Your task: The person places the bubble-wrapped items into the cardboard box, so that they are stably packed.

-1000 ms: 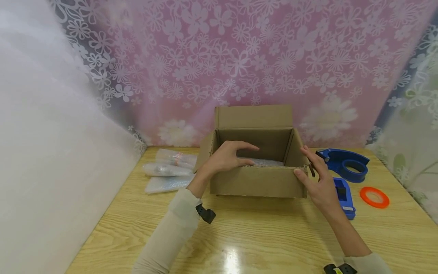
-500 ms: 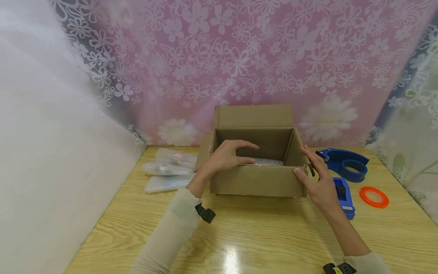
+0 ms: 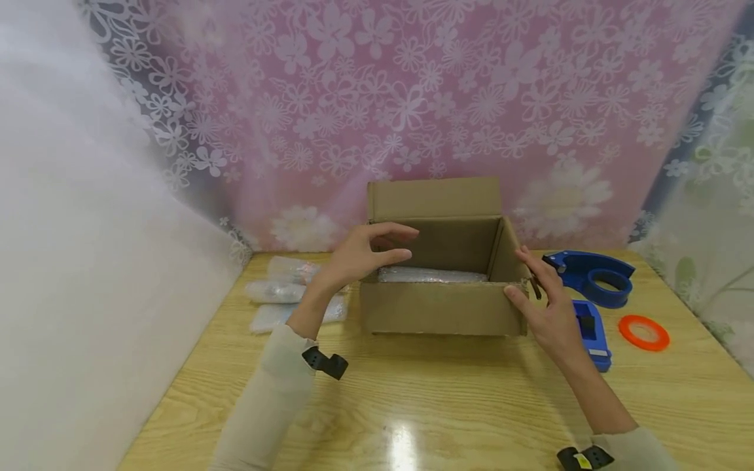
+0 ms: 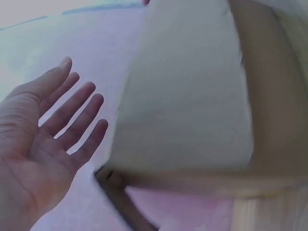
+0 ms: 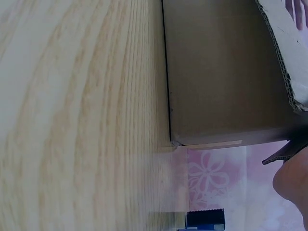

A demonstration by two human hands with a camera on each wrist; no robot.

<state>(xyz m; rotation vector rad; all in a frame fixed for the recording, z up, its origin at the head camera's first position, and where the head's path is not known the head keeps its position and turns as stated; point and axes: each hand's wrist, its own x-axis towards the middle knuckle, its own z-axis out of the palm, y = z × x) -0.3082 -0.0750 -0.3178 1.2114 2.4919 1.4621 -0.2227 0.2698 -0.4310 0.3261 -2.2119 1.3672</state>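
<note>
An open cardboard box (image 3: 442, 311) stands on the table, its back flap raised. Bubble-wrapped contents (image 3: 432, 275) lie inside it. My left hand (image 3: 359, 254) hovers over the box's left edge. In the left wrist view that hand (image 4: 53, 134) is palm up to the camera, fingers spread and empty, beside a box flap (image 4: 187, 96). At the front right corner my right hand (image 3: 550, 320) holds the box, thumb at the front rim and fingers along the right side. Only a bit of the right hand (image 5: 292, 180) shows in its own wrist view.
Several bubble-wrapped items (image 3: 273, 292) lie left of the box. To the right are a blue tape gun (image 3: 609, 288), a blue tape dispenser (image 3: 597, 343) and an orange tape ring (image 3: 644, 333). A floral curtain (image 3: 436, 98) hangs behind the table (image 3: 471, 399).
My left hand has risen out of the box and shifted left, uncovering more of the bubble-wrapped contents. The right hand stays at the box corner.
</note>
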